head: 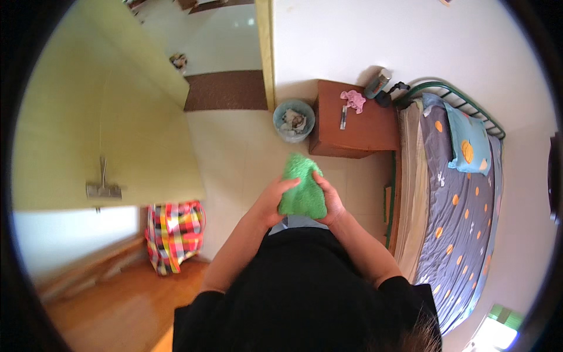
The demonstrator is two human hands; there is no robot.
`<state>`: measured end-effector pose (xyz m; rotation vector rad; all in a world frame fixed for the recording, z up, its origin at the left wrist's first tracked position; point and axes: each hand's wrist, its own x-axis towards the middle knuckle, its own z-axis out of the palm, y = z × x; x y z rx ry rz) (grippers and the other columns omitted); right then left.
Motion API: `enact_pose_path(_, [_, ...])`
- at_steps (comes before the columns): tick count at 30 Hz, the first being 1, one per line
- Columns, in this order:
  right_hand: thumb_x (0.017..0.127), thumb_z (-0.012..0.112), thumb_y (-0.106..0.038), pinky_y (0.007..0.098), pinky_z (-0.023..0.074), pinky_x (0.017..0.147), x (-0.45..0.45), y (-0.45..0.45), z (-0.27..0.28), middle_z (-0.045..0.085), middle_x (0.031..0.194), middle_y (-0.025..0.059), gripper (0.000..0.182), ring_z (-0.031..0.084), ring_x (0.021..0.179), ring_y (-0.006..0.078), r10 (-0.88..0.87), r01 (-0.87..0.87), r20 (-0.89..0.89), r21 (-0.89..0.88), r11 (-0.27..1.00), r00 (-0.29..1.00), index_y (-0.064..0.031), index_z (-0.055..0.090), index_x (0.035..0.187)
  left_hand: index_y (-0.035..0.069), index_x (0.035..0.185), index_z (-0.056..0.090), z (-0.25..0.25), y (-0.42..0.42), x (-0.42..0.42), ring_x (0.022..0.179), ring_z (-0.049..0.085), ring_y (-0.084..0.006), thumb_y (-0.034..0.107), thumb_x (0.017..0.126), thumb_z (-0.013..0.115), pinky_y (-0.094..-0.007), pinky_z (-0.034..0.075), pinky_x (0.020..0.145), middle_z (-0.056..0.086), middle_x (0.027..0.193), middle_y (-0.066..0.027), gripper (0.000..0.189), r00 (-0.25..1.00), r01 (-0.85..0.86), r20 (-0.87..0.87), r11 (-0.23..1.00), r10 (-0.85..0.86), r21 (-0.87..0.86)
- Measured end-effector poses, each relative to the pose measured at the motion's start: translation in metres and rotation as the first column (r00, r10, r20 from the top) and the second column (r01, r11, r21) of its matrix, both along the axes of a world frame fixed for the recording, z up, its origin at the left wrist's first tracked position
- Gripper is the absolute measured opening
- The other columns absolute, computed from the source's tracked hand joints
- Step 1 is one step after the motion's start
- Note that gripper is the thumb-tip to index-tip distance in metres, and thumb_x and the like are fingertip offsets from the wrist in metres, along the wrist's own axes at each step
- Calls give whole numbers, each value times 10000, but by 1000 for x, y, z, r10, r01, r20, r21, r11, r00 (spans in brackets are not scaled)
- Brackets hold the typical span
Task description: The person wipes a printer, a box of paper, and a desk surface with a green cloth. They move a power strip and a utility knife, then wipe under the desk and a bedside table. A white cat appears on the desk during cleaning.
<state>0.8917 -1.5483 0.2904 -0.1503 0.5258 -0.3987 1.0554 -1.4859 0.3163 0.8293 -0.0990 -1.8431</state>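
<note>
A fuzzy green cloth (pixel 303 193), folded into a small pad, is held between both hands in front of my waist. My left hand (pixel 276 198) grips its left side, with the thumb laid over the top. On the opposite side my right hand (pixel 330 200) holds the cloth's edge, thumb near the upper right. The fingers of both hands are mostly hidden behind the cloth. Ahead, a pink cloth (pixel 354 101) and a thin pen-like item (pixel 343 117) lie on a reddish-brown bedside cabinet (pixel 365 132).
A lined waste bin (pixel 294 140) with crumpled paper stands beside the cabinet. A bottle (pixel 377 83) is at the cabinet's back. To the right is a bed (pixel 457 229) with a pillow (pixel 468 141). On the left are an open door (pixel 110 110) and a plaid bag (pixel 176 237).
</note>
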Motion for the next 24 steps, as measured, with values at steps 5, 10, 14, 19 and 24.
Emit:
enact_pose_path(5, [1016, 495, -433, 440, 459, 1053, 68, -80, -2, 561, 1367, 123, 527, 570, 1227, 271, 192, -199, -195, -15, 980, 962, -60, 489, 1387, -17, 1336, 488, -26, -41, 72, 1119, 635, -286, 214, 973, 566, -445, 514, 990, 614, 1258, -153, 437, 989, -143, 33, 986, 141, 84])
enact_pose_path(10, [1008, 527, -420, 420, 506, 983, 137, -152, -24, 583, 1330, 103, 519, 596, 1185, 241, 234, -256, -222, -78, 963, 947, -65, 488, 1384, -14, 1335, 492, -20, -96, 129, 1123, 628, -272, 211, 984, 555, -440, 515, 978, 612, 1258, -145, 421, 966, -257, 67, 962, 251, 91])
enact_pose_path(14, [1018, 507, -408, 401, 481, 992, 178, -202, -12, 582, 1342, 92, 489, 585, 1195, 228, 272, -280, -86, -100, 955, 958, -76, 509, 1376, -2, 1338, 489, 2, -145, 182, 1134, 611, -265, 182, 985, 549, -420, 509, 972, 611, 1247, -123, 403, 942, -304, 177, 948, 285, 93])
enact_pose_path(19, [1015, 519, -357, 317, 504, 844, 202, -287, -67, 642, 1228, 55, 406, 617, 1061, 163, 169, -292, -406, -262, 920, 898, -91, 569, 1318, 2, 1337, 489, -10, -190, 228, 1136, 612, -277, 197, 983, 555, -437, 509, 971, 611, 1252, -132, 409, 940, -333, 110, 938, 322, 95])
enact_pose_path(24, [913, 618, -281, 276, 514, 665, 136, -301, -157, 697, 1000, 42, 361, 660, 854, 143, -161, -311, -807, -391, 866, 568, -61, 647, 1197, 18, 1333, 503, -39, -230, 233, 1124, 622, -285, 189, 983, 550, -450, 502, 973, 621, 1241, -130, 392, 981, -196, 55, 946, 189, 258])
